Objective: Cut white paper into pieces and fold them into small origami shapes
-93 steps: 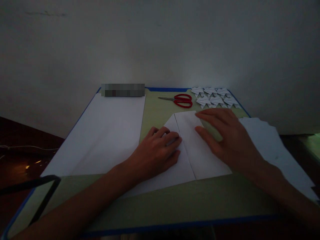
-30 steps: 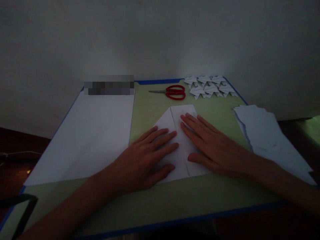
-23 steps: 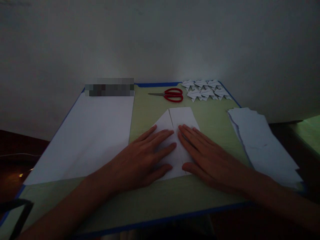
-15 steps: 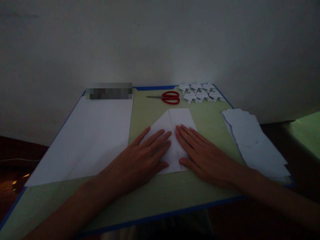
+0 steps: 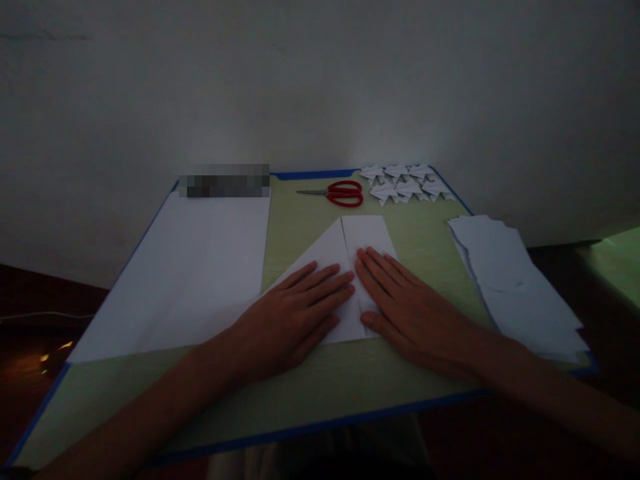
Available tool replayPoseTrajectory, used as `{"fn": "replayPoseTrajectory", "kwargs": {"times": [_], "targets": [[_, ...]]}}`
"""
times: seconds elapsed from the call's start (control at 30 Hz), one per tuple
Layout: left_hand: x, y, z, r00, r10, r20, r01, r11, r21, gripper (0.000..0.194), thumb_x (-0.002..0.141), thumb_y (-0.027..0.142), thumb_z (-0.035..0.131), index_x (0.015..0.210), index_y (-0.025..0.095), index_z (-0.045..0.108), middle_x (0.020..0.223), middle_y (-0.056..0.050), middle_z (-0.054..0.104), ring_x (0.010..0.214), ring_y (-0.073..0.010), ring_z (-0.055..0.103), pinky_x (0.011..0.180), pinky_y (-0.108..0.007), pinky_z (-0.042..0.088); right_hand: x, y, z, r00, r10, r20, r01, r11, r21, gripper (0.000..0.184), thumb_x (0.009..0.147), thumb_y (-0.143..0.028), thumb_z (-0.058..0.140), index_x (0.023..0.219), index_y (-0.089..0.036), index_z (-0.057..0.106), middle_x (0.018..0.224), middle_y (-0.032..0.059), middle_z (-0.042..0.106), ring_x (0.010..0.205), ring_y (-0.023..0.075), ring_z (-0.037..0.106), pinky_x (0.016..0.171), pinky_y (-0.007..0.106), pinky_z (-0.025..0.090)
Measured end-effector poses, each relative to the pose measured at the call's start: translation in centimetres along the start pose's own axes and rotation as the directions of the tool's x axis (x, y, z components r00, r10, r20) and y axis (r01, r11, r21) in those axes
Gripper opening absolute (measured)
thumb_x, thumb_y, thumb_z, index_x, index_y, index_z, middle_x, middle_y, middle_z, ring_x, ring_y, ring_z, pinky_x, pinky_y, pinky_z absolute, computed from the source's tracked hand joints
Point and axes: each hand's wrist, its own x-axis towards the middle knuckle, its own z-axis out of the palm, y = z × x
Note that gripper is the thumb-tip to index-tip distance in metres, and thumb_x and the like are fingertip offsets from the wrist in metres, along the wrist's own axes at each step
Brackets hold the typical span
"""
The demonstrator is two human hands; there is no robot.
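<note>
Paper point(image 5: 370, 233) with folded flaps meeting along a seam lay at the middle of the table point(image 5: 320, 393), beneath both hands. From where I stood, the left hand point(image 5: 293, 317) pressed the left flap, its fingers slightly apart, and the right hand point(image 5: 417, 317) lay flat on the other, neither clamped on anything; presumably the spread palms kept the flaps down and the seam in view. White sheets point(image 5: 195, 267) covered the left side and an uneven stack point(image 5: 510, 273) the right, likely leaving the middle free for handling. Scissors point(image 5: 345, 193) lay beyond, beside the small paper shapes point(image 5: 411, 189) in two rows at the far right. A dark object point(image 5: 227, 187) at far left was blurred, and I could read no brand, label or writing.
</note>
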Motion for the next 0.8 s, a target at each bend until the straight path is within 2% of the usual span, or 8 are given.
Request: {"fn": "replayPoseTrajectory", "kwargs": {"times": [0.43,0.57,0.7,0.8], "targets": [[0.1,0.1,-0.2,1.0,-0.001,0.007,0.002,1.0,-0.007,0.048,0.112,0.032,0.04,0.158,0.017,0.045,0.169,-0.006,0.041,0.159,-0.0229,0.033,0.133,-0.049,0.026,-0.2,-0.9,0.1,0.998,0.058,0.006,-0.058,0.998,-0.018,0.072,0.11,-0.047,0.036,0.163,0.001,0.029,0.173,0.0246,0.025,0.163,0.0331,0.018,0.132,0.053,0.026],[0.2,0.1,-0.3,1.0,0.0,-0.007,0.0,1.0,-0.028,0.047,0.111,0.031,0.041,0.156,0.017,0.047,0.167,-0.007,0.044,0.158,-0.0239,0.036,0.132,-0.05,0.028,-0.3,-1.2,0.1,0.997,0.076,0.01,-0.076,0.997,-0.008,0.073,0.11,-0.047,0.037,0.165,-0.002,0.024,0.173,0.024,0.023,0.164,0.0324,0.014,0.132,0.054,0.027],[0.3,0.2,-0.3,1.0,-0.011,-0.005,0.01,0.999,-0.048,0.046,0.111,0.032,0.041,0.154,0.018,0.049,0.167,-0.008,0.045,0.157,-0.0249,0.038,0.132,-0.052,0.029,-0.4,-0.8,-0.1,0.999,0.047,0.009,-0.047,0.999,0.003,0.077,0.109,-0.049,0.038,0.168,-0.005,0.014,0.174,0.0228,0.02,0.164,0.0312,0.012,0.132,0.055,0.027],[0.2,0.1,-0.3,1.0,0.007,-0.005,-0.008,0.997,-0.07,0.04,0.111,0.029,0.042,0.147,0.022,0.057,0.167,-0.007,0.045,0.158,-0.0252,0.037,0.131,-0.054,0.03,-0.4,0.0,-0.5,0.999,-0.009,0.031,0.009,1.0,0.015,0.077,0.11,-0.05,0.037,0.168,-0.005,0.014,0.175,0.0222,0.019,0.164,0.0311,0.012,0.131,0.055,0.028]]}}
